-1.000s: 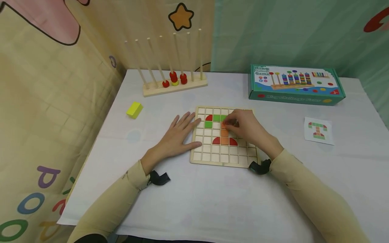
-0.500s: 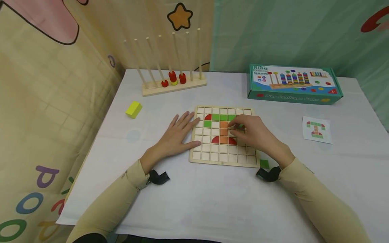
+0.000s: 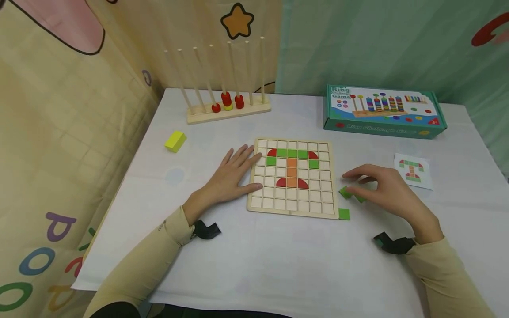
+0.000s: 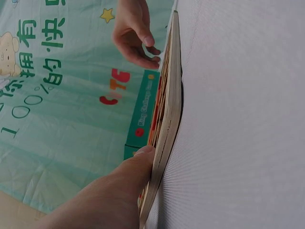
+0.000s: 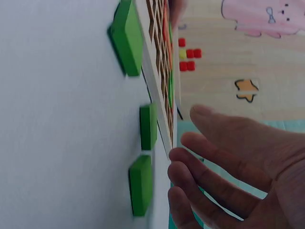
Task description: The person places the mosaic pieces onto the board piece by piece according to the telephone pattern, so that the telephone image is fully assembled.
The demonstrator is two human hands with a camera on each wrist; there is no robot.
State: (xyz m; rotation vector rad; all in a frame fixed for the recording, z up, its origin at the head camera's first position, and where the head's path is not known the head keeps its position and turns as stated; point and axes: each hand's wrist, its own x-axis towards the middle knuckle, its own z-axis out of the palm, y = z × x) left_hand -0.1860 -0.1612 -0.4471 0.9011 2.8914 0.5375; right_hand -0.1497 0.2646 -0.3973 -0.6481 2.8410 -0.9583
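A square wooden grid board lies on the table, with red rounded tiles, green squares and a column of orange squares set in it. My left hand rests spread at its left edge, and the thumb touches the frame in the left wrist view. Off the board's right side, my right hand hovers with thumb and fingers apart, holding nothing. Close to its fingers lie two green square tiles, partly covered by the hand in the head view. A third green tile sits by the board's lower right corner.
A printed pattern card lies to the right. Behind the board stand a green game box and a wooden peg rack with red and yellow beads. A yellow block lies at left.
My right hand has left the board and moved right, over the loose green tiles. A green square now shows in the grid under the upper right red tile. My left hand stays put.
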